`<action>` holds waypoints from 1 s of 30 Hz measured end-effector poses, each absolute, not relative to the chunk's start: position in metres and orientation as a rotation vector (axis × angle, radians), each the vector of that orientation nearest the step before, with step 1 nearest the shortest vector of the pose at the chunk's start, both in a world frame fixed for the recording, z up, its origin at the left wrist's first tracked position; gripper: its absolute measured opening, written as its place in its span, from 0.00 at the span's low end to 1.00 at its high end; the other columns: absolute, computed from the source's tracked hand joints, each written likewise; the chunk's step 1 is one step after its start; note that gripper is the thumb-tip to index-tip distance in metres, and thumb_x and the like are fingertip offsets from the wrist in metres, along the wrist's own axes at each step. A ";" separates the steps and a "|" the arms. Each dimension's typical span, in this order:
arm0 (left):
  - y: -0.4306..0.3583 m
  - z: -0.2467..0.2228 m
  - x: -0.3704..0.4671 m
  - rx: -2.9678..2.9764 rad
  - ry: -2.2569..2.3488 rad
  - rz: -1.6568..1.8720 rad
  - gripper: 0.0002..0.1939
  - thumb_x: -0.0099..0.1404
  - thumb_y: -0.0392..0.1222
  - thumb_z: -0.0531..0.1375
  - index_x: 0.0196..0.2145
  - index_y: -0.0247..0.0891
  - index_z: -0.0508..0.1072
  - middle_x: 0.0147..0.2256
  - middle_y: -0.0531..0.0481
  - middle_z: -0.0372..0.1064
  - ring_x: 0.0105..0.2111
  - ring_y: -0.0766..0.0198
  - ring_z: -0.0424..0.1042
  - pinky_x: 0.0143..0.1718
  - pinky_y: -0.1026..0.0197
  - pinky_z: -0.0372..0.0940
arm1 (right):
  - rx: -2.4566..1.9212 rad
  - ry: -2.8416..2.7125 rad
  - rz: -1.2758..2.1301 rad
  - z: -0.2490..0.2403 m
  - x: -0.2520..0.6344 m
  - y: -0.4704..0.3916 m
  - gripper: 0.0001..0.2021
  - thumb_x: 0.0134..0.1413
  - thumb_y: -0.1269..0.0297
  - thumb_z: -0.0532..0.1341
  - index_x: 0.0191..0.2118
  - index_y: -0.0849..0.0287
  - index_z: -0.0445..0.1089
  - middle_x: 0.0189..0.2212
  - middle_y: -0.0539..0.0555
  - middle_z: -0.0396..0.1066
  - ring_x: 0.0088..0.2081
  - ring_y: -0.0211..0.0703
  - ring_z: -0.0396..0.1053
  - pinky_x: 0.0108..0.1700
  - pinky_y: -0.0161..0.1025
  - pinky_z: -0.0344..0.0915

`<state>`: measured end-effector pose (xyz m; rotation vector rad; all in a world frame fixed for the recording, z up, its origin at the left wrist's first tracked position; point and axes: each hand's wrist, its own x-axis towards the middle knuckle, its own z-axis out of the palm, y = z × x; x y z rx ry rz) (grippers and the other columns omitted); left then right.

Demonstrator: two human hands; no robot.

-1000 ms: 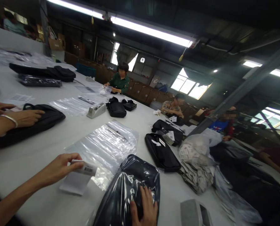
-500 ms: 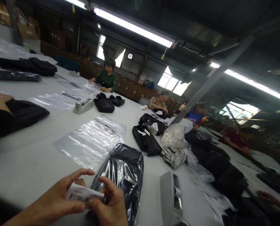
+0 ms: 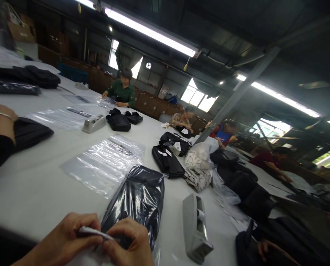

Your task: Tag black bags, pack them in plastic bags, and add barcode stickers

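Both hands are at the near edge of the table, close together. Between them is a small white paper tag (image 3: 90,231), turned nearly edge-on. My left hand (image 3: 73,234) pinches it between thumb and bent fingers at its left end. My right hand (image 3: 133,238) grips the other end, fingers curled. Just behind the hands lies a black bag (image 3: 142,192) wrapped in shiny clear plastic, partly covered by my right hand. A grey tape dispenser (image 3: 195,227) stands to the right of the wrapped bag. Flat clear plastic bags (image 3: 104,159) lie beyond my left hand.
Black bags with white tags (image 3: 167,160) lie mid-table beside a plastic sack of papers (image 3: 198,162). Another tape dispenser (image 3: 94,123) stands farther back. A co-worker's arm (image 3: 1,125) rests at left over a black bag (image 3: 32,133). Other people sit around the table; another hand shows at lower right.
The tag has turned from showing its printed barcode side to nearly edge-on. My fingers have closed in on it, and both hands are slightly lower. The view has shifted a little.
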<state>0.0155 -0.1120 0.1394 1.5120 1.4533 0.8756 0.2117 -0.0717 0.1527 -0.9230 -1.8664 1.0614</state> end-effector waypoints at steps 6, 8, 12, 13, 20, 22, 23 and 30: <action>-0.112 0.135 0.015 1.547 1.286 0.998 0.09 0.64 0.48 0.60 0.35 0.44 0.79 0.34 0.53 0.76 0.36 0.60 0.74 0.39 0.66 0.64 | -1.002 -1.966 0.953 0.143 0.219 -0.077 0.16 0.44 0.57 0.71 0.41 0.53 0.77 0.39 0.53 0.76 0.41 0.46 0.73 0.42 0.36 0.68; -0.113 0.132 0.014 1.447 1.289 1.008 0.17 0.64 0.47 0.60 0.51 0.48 0.74 0.35 0.54 0.76 0.37 0.60 0.75 0.42 0.65 0.66 | -0.947 -1.978 0.981 0.141 0.217 -0.076 0.09 0.53 0.55 0.66 0.34 0.54 0.78 0.32 0.51 0.76 0.36 0.42 0.73 0.39 0.35 0.67; -0.114 0.131 0.016 1.387 1.338 1.017 0.26 0.63 0.44 0.59 0.59 0.45 0.65 0.30 0.56 0.73 0.32 0.61 0.74 0.38 0.65 0.66 | -0.954 -1.985 0.880 0.135 0.214 -0.072 0.11 0.54 0.53 0.65 0.30 0.55 0.77 0.26 0.50 0.73 0.30 0.39 0.70 0.34 0.34 0.65; -0.114 0.133 0.017 1.400 1.375 0.995 0.19 0.62 0.45 0.59 0.52 0.44 0.71 0.29 0.56 0.73 0.32 0.62 0.73 0.36 0.66 0.65 | -0.969 -2.002 0.838 0.132 0.215 -0.072 0.10 0.54 0.54 0.64 0.30 0.55 0.76 0.26 0.50 0.73 0.30 0.40 0.69 0.34 0.35 0.65; -0.113 0.135 0.016 1.492 1.451 0.897 0.14 0.63 0.52 0.60 0.26 0.40 0.73 0.24 0.55 0.68 0.28 0.65 0.68 0.30 0.68 0.59 | -0.932 -1.998 0.648 0.118 0.213 -0.075 0.10 0.56 0.59 0.59 0.27 0.54 0.72 0.22 0.50 0.70 0.29 0.42 0.68 0.41 0.41 0.65; -0.114 0.135 0.017 1.491 1.407 0.980 0.14 0.62 0.50 0.61 0.24 0.40 0.71 0.25 0.55 0.67 0.28 0.65 0.66 0.30 0.67 0.58 | -0.894 -1.987 0.642 0.117 0.210 -0.076 0.09 0.54 0.60 0.59 0.26 0.54 0.71 0.21 0.49 0.69 0.27 0.41 0.67 0.46 0.46 0.63; -0.115 0.135 0.018 1.483 1.378 1.022 0.14 0.61 0.50 0.61 0.24 0.39 0.70 0.25 0.55 0.67 0.28 0.65 0.66 0.30 0.67 0.58 | -0.885 -1.981 0.645 0.117 0.208 -0.076 0.07 0.52 0.61 0.60 0.26 0.54 0.71 0.21 0.48 0.69 0.26 0.40 0.67 0.48 0.47 0.62; -0.119 0.133 0.023 1.391 1.365 0.925 0.12 0.61 0.48 0.60 0.25 0.38 0.71 0.24 0.55 0.67 0.28 0.65 0.65 0.29 0.67 0.58 | -0.903 -1.870 0.660 0.118 0.208 -0.080 0.03 0.41 0.70 0.60 0.23 0.54 0.68 0.20 0.47 0.68 0.25 0.40 0.66 0.37 0.40 0.60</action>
